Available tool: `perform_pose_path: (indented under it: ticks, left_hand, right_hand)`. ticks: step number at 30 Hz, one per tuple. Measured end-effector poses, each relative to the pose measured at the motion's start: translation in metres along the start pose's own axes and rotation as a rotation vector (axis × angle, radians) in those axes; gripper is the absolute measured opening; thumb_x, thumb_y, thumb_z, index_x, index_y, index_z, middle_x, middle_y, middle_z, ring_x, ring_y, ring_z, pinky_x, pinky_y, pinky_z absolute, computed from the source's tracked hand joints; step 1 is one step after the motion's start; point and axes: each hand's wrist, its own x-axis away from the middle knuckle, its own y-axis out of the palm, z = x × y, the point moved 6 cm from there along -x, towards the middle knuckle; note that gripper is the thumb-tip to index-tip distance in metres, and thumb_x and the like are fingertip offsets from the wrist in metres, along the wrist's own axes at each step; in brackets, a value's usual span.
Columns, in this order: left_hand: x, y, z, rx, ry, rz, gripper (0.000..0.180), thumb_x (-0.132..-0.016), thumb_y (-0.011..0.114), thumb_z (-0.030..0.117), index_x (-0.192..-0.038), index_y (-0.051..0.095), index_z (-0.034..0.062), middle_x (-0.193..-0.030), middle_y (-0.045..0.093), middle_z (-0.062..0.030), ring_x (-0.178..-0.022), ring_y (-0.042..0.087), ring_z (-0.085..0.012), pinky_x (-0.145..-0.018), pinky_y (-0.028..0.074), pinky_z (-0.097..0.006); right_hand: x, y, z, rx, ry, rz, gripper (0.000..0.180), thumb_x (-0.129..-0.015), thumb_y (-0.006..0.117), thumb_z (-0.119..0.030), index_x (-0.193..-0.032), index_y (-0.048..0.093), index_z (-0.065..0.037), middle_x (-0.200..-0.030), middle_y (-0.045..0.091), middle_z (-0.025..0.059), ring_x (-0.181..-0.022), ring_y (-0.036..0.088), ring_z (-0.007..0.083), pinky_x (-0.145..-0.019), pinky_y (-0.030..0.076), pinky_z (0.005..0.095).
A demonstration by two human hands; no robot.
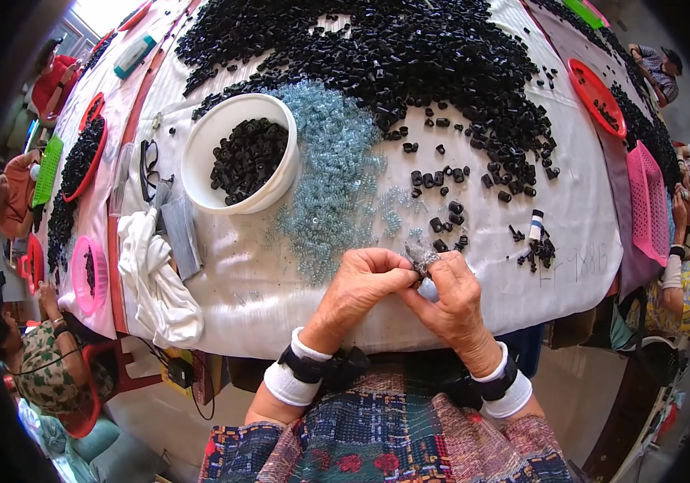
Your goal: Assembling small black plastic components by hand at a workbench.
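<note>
My left hand (367, 283) and my right hand (451, 301) meet above the near part of the white-covered table. Thumb and fingertips of the left are pinched together; what they grip is too small to make out. Curled fingers of the right hold a small glinting bunch of springs (422, 254), with something dark beside it partly hidden by the fingers. Just beyond my hands spreads a pile of pale bluish coil springs (321, 153). Several short black plastic pieces (442, 225) lie close to my right fingertips.
A white bowl (282, 190) of black pieces stands left of the springs. A large black heap (361, 48) covers the far table. Eyeglasses (148, 171) and a white cloth (152, 274) lie left. Small black parts surround a white-and-dark stick (536, 227) at right. People sit at both sides.
</note>
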Motion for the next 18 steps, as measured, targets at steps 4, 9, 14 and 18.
perform_pose_path:
  ticks: [4, 9, 14, 18]
  left_hand:
    - [0.001, 0.003, 0.0, 0.008, 0.015, -0.014, 0.014, -0.08, 0.067, 0.01, -0.086, 0.066, -0.0022, -0.078, 0.065, -0.0034, -0.072, 0.058, -0.0078, -0.067, 0.047, -0.021]
    - [0.003, 0.002, 0.003, 0.028, -0.003, 0.006, 0.014, -0.082, 0.065, 0.01, -0.088, 0.066, -0.0026, -0.081, 0.066, -0.0054, -0.073, 0.062, -0.0101, -0.069, 0.048, -0.02]
    - [0.001, 0.001, 0.001, 0.031, -0.044, -0.03, 0.013, -0.082, 0.066, 0.01, -0.088, 0.066, -0.0016, -0.081, 0.066, -0.0044, -0.071, 0.061, -0.0094, -0.066, 0.048, -0.02]
    - [0.0, -0.001, 0.001, 0.007, -0.015, -0.055, 0.013, -0.083, 0.065, 0.01, -0.088, 0.066, -0.0016, -0.08, 0.065, -0.004, -0.072, 0.061, -0.0096, -0.066, 0.049, -0.021]
  right_hand:
    - [-0.001, -0.002, 0.002, -0.013, 0.021, 0.02, 0.026, -0.062, 0.075, -0.007, -0.074, 0.053, -0.001, -0.072, 0.051, 0.0131, -0.066, 0.052, 0.0307, -0.058, 0.044, 0.0387]
    - [-0.002, -0.007, 0.005, -0.037, 0.029, 0.03, 0.025, -0.061, 0.076, -0.006, -0.074, 0.054, -0.001, -0.071, 0.053, 0.0123, -0.066, 0.052, 0.0296, -0.058, 0.044, 0.0376]
    - [0.002, -0.003, 0.01, -0.059, 0.031, 0.025, 0.025, -0.06, 0.076, -0.004, -0.075, 0.056, -0.001, -0.071, 0.053, 0.0118, -0.065, 0.052, 0.0289, -0.055, 0.044, 0.0366]
    - [0.002, 0.0, 0.004, -0.051, -0.039, 0.025, 0.023, -0.061, 0.075, -0.003, -0.074, 0.056, -0.001, -0.07, 0.053, 0.0113, -0.062, 0.051, 0.0282, -0.053, 0.043, 0.0361]
